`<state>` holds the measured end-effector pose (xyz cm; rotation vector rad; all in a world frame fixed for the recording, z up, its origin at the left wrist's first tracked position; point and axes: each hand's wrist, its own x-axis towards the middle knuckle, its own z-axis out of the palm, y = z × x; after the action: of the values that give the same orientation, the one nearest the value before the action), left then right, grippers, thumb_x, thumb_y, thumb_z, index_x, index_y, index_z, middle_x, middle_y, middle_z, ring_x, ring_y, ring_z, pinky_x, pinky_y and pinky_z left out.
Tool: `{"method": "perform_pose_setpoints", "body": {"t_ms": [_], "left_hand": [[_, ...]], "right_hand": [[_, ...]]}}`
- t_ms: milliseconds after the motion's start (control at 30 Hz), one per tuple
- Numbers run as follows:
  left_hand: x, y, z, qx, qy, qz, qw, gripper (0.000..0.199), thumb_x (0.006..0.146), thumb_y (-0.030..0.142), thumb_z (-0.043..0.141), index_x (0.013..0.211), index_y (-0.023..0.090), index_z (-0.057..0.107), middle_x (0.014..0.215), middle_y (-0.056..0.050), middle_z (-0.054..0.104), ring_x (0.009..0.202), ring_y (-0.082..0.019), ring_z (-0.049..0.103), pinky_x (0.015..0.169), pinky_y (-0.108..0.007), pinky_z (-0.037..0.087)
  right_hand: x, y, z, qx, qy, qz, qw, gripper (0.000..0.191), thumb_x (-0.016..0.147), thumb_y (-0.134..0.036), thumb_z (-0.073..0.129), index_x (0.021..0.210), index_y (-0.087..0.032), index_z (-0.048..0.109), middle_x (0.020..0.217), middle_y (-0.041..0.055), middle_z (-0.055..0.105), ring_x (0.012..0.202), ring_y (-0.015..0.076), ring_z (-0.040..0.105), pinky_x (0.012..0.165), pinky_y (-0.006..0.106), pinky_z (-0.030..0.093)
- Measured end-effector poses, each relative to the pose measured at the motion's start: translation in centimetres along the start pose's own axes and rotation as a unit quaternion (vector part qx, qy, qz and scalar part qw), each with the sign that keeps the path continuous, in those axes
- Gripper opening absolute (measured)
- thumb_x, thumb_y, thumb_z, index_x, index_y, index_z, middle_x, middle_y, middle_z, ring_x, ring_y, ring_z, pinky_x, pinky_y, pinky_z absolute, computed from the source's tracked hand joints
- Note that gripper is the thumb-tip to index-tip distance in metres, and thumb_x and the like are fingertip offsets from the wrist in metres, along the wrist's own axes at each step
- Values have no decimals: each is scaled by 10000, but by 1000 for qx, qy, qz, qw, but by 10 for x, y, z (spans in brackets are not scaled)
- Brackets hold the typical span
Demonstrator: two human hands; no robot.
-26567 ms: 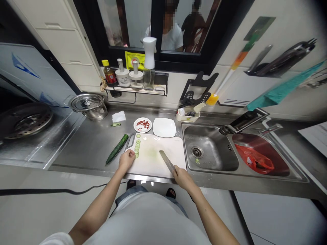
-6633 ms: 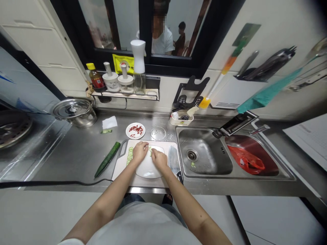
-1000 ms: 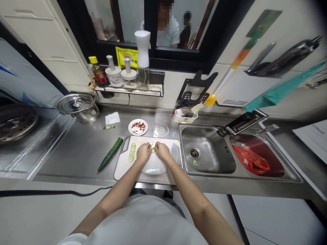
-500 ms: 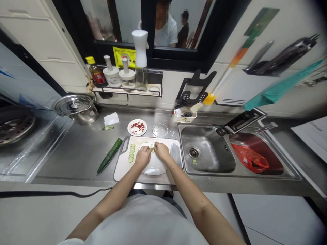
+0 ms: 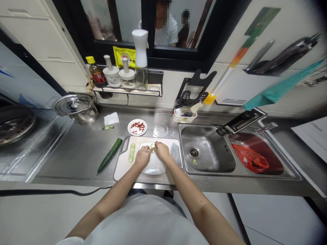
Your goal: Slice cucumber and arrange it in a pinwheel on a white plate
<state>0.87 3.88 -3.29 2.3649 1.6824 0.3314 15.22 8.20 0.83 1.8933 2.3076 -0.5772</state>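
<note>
A white plate (image 5: 154,167) rests on the pale cutting board (image 5: 123,174). Over its far part, my left hand (image 5: 143,156) and my right hand (image 5: 161,150) meet with bent fingers, both closed at the cucumber slices (image 5: 152,148) between them. The fingertips partly cover these slices. To the left on the board, several more cucumber slices (image 5: 131,153) lie overlapped in a row. A knife's broad blade (image 5: 175,153) appears to lie flat along the board's right side. Beyond the board's left edge is a whole cucumber (image 5: 109,156).
Behind the board stand a small dish of red bits (image 5: 137,127) and a clear round lid (image 5: 160,129). A double sink (image 5: 206,172) adjoins on the right, with a red bag (image 5: 249,160) in one basin. A lidded steel pot (image 5: 85,115) is back left.
Hardly anything differs. Both hands stay over the far part of the plate, with only slight finger movement at the cucumber slices.
</note>
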Motion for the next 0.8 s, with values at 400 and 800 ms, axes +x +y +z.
{"method": "perform_pose_setpoints", "body": {"t_ms": [400,800], "left_hand": [[-5,2,0,1,18,2,1000,376,929,160,418,1239,253,608,1154,-88,577,1028,-207,499,888,-321,451],[-3,0,-2,8,-7,2,1000,385,920,167,438,1253,264,605,1142,-84,588,1022,-214,485,883,-333,448]], "right_hand": [[-14,5,8,-2,13,10,1000,278,986,-236,346,1143,-184,569,1119,100,634,1009,180,574,804,253,392],[-15,2,4,-39,5,3,999,295,1002,-259,321,1136,-178,572,1101,117,629,1003,192,579,781,265,418]]}}
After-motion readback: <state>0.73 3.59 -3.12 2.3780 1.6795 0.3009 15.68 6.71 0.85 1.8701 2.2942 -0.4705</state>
